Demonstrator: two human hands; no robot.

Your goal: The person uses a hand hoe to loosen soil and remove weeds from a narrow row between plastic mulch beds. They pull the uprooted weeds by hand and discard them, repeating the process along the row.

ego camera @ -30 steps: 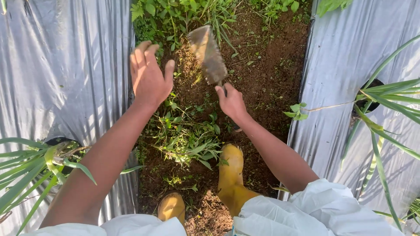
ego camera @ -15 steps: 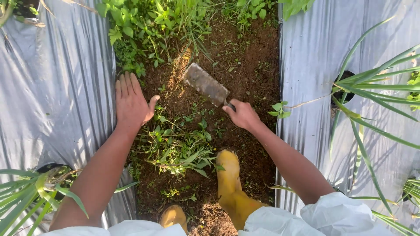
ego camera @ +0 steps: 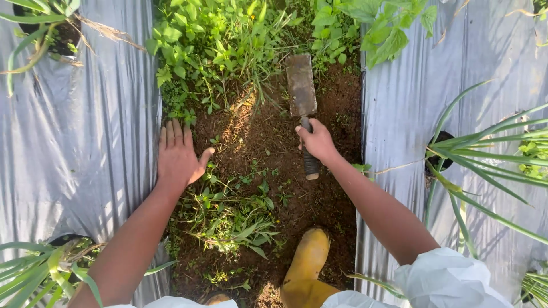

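While crouched over soil:
right hand (ego camera: 317,141): gripping hoe (ego camera: 301,85) handle
left hand (ego camera: 178,157): spread wide above weeds (ego camera: 228,217)

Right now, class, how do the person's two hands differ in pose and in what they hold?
The left hand is open and flat, fingers spread, holding nothing; the right hand is closed round the dark handle of a flat-bladed tool. The left hovers near the plastic sheet; the right over bare soil. Both are bare.
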